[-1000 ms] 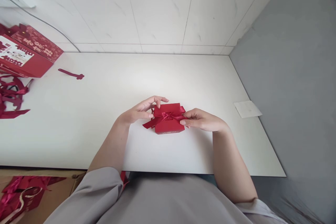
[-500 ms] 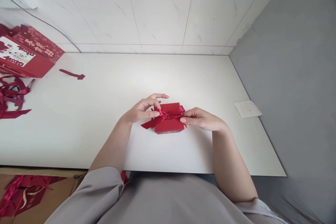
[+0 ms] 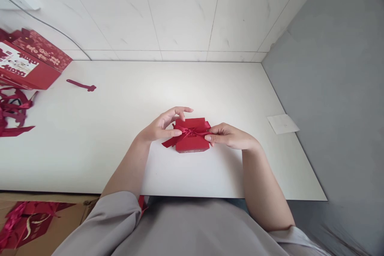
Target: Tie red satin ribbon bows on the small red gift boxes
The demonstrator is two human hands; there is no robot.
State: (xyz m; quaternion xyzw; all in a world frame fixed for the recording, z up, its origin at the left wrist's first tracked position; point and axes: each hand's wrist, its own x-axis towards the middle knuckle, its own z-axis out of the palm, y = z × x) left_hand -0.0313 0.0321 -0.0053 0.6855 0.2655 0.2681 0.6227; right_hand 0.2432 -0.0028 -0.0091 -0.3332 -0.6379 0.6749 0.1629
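Note:
A small red gift box lies on the white table in front of me, tied around its middle with a red ribbon. The ribbon has a bow and knot at the centre, and one tail sticks out to the left. My left hand is at the box's left side, its thumb on the bow and its fingers raised and spread. With thumb and fingers closed, my right hand pinches the ribbon at the box's right edge. Its curled fingertips are partly hidden behind the ribbon.
Red gift bags and a heap of red ribbons are at the far left. A dark red flower-ended strip lies nearby. White paper overlaps the right table edge. A cardboard box with red items stands lower left.
My left index finger has come away from my thumb and the bow, opening the pinch. The right hand keeps its hold on the ribbon and has barely moved.

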